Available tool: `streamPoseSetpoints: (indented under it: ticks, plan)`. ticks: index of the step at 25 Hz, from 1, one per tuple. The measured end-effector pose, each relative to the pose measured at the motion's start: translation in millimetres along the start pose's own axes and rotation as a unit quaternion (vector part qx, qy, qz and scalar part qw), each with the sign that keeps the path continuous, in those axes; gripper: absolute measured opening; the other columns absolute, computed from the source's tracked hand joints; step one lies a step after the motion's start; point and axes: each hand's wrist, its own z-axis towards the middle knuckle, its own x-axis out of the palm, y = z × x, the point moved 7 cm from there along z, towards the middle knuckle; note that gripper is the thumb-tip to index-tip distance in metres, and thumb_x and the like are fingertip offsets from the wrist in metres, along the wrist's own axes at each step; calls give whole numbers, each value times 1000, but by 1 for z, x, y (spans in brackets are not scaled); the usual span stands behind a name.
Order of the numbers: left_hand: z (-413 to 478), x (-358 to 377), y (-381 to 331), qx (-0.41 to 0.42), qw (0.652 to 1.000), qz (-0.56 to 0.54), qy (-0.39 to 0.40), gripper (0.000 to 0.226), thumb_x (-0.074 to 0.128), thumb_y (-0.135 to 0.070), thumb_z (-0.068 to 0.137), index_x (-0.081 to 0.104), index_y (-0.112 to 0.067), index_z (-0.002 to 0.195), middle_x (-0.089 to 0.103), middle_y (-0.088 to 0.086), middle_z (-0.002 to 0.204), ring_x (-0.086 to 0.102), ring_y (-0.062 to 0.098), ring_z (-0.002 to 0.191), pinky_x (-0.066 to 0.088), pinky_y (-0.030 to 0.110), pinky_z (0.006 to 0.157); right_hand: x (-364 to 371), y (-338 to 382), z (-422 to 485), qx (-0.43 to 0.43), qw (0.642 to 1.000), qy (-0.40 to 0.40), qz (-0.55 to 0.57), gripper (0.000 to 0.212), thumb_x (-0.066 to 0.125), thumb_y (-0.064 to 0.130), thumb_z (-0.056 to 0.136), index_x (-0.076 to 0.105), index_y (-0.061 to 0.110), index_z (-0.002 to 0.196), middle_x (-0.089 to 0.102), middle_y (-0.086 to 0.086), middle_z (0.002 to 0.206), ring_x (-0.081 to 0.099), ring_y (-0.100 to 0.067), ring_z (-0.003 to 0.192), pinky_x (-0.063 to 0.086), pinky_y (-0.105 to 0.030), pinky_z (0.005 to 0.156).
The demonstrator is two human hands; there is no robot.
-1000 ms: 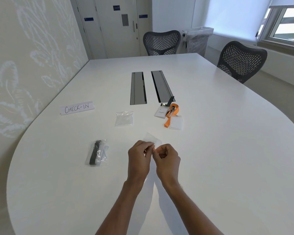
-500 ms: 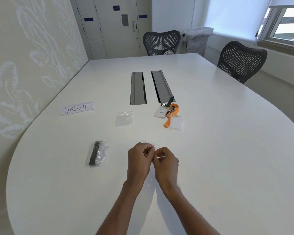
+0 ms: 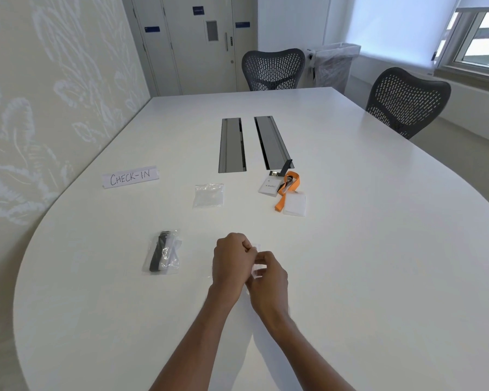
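We see both hands meeting low over the near middle of the desk (image 3: 364,249). The left hand (image 3: 231,262) has its fingers curled, pinching the upper edge of a small clear sleeve (image 3: 258,271). The right hand (image 3: 269,277) curls its fingers round the sleeve's lower part, where a white bit shows. To the left lies a bagged black strap (image 3: 162,253). Farther off sit a clear bag (image 3: 208,195), an orange lanyard (image 3: 290,190) and a CHECK-IN sign (image 3: 130,176).

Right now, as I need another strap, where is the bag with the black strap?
In the head view, the bag lies on the white table, left of the left hand and nearer than the CHECK-IN sign.
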Motion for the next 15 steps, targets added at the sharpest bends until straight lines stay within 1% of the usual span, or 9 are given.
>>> streamPoseSetpoints:
  ticks: [2,4,6,7,9,10,11,12,15]
  plan:
    - [3,2,2,6,999,-29,14,14,80,-22,89,75,-16,77,74,-5,71,71,11,68,61,29,68,-5,-2,3,1,999,-25,31,16,74,12,94,66,26,98,73,14,98,70,-6,84,57,-21,70]
    - [5,-3,3,21,997,-67,17,12,78,-25,91,77,-15,84,76,-5,77,72,8,72,57,23,70,-13,-3,10,-3,998,-49,45,16,70,7,95,69,22,91,75,11,88,70,-6,78,56,-18,66]
    - [10,-11,8,30,994,-103,14,8,75,-26,95,78,-19,96,77,-10,90,70,2,84,52,16,74,-22,0,20,-28,998,-52,33,15,69,4,94,72,17,89,76,9,84,71,-6,78,56,-19,70]
    - [14,-13,14,26,992,-120,25,12,73,-27,96,77,-22,106,76,-13,99,69,0,91,50,14,78,-26,5,26,-51,998,-40,21,14,69,4,94,74,16,89,77,9,84,72,-5,80,57,-19,74]
    - [21,-10,28,2,982,-169,89,26,70,-30,99,71,-28,125,73,-14,114,68,1,105,50,17,91,-31,17,35,-107,994,3,-1,14,70,3,95,75,16,92,78,11,87,73,-4,84,57,-19,80]
    - [22,-8,34,-13,971,-205,124,29,70,-30,99,70,-29,129,74,-10,115,68,4,108,51,21,98,-33,24,38,-138,990,26,-12,15,69,2,96,76,15,93,78,12,89,73,-4,86,57,-18,82]
    - [23,-7,39,-22,957,-247,150,28,70,-28,100,71,-27,128,76,-5,113,70,6,106,52,25,101,-35,31,40,-168,984,43,-28,16,69,0,96,76,15,94,78,11,91,72,-5,88,56,-18,84]
    - [22,-8,41,-22,945,-284,161,24,71,-24,99,74,-22,123,79,-1,109,71,9,102,53,26,99,-37,38,43,-198,978,54,-46,18,68,-2,95,75,15,95,77,11,94,72,-6,90,56,-18,85]
    - [18,-18,43,-9,930,-341,139,15,74,-16,96,81,-15,109,81,5,97,71,14,87,56,29,86,-43,52,49,-258,959,75,-85,20,69,-5,94,73,14,97,69,3,104,67,-8,94,52,-15,87]
